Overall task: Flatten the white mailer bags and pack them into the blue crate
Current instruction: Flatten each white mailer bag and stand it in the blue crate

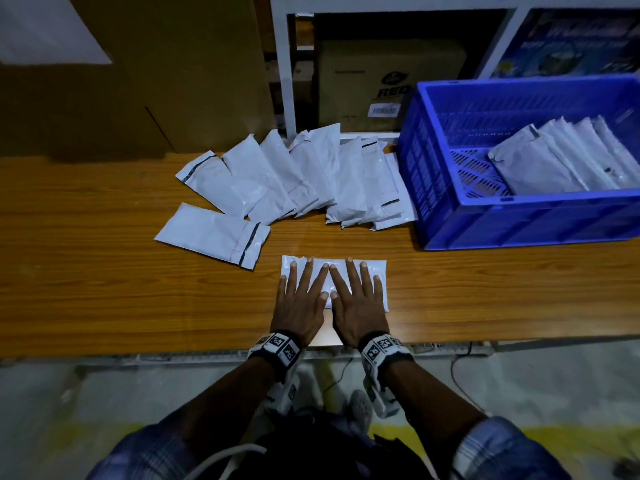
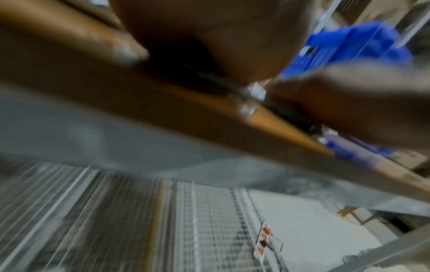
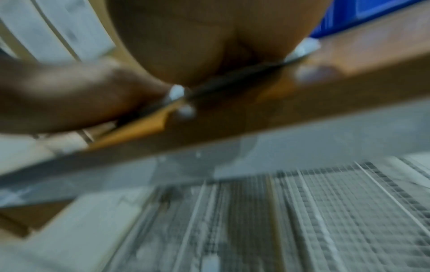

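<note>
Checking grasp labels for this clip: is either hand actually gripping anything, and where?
Nothing gripped: left hand and right hand press flat, fingers spread, on the mailer bag's top face.

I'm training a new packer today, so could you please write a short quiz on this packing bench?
1. True or false: both hands press flat on one mailer bag.
2. Where do the packed bags sit: A) shelf B) blue crate C) floor?
3. On which side of the pressed bag is the crate?

Key: 1 true: left hand and right hand lie flat. 2 B. 3 The person's right.
</note>
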The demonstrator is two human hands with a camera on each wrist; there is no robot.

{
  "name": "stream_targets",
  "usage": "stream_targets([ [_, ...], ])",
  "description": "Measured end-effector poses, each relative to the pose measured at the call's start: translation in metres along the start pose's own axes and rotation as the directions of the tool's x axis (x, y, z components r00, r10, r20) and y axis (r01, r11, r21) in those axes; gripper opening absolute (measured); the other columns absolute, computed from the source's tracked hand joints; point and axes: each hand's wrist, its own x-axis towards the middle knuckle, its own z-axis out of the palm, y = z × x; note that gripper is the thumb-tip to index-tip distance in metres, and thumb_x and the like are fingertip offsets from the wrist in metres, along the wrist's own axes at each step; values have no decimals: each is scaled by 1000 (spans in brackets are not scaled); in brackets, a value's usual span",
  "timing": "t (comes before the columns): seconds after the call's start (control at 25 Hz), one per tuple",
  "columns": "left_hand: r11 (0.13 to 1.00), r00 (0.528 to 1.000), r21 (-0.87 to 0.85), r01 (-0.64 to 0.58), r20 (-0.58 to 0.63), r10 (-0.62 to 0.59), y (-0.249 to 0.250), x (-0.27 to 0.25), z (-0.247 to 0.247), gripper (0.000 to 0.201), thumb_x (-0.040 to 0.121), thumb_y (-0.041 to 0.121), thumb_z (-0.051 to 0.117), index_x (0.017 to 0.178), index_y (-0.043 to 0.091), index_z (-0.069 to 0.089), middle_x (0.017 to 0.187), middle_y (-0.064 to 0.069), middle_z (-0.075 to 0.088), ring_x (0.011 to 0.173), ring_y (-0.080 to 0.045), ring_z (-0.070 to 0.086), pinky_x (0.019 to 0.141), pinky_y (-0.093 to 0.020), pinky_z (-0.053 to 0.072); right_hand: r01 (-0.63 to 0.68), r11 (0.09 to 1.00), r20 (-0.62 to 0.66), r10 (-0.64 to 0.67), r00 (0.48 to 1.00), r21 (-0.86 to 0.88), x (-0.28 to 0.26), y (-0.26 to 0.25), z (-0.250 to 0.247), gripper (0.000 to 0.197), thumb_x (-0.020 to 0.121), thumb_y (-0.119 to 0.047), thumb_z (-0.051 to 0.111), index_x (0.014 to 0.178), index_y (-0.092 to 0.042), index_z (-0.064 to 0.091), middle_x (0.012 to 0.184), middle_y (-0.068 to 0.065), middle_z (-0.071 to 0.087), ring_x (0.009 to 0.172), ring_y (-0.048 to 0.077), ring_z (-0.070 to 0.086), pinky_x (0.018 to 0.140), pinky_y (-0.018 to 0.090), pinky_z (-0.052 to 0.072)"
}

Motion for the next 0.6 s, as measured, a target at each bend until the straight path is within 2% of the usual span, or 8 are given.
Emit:
stream_targets([
  [0.16,998,999,53,-33,-13,34,1,5,-10,60,103,54,7,158,36,-7,165,4,-20,151,-21,-23,123,-48,-9,12,999,43,-14,999,43,8,6,-1,55,104,-44,13,155,-38,-4,163,-4,-18,148,19,-24,121,48,-8],
  [0.24,997,999,58,-51,8,50,3,9,-10,60,103,52,3,159,33,-6,166,4,-17,152,-20,-20,124,-49,-3,22,997,102,-29,994,72,12,10,-6,55,104,-43,15,154,-41,-7,162,-5,-21,147,19,-25,120,49,-8],
  [0.32,999,999,29,-33,30,32,5,9,-4,57,105,47,9,159,34,-7,166,5,-16,152,-18,-20,124,-48,1,34,992,153,-52,987,118,14,13,-13,58,102,-41,20,154,-41,-7,162,-6,-21,148,20,-25,120,50,-7],
  [0.44,1000,1000,5,-17,25,17,3,8,1,58,106,43,18,159,34,-5,167,4,-12,153,-18,-16,124,-47,2,18,990,55,-25,998,138,12,10,-19,57,103,-41,20,156,-38,1,163,-5,-17,148,23,-23,120,47,-9],
  [0.6,997,997,-19,-70,9,70,-1,6,0,58,106,42,17,159,34,-6,167,5,-13,152,-15,-20,125,-44,-3,9,998,-1,-9,1000,54,7,2,-4,55,103,-44,13,155,-39,-4,162,-5,-22,147,20,-27,121,49,-8],
])
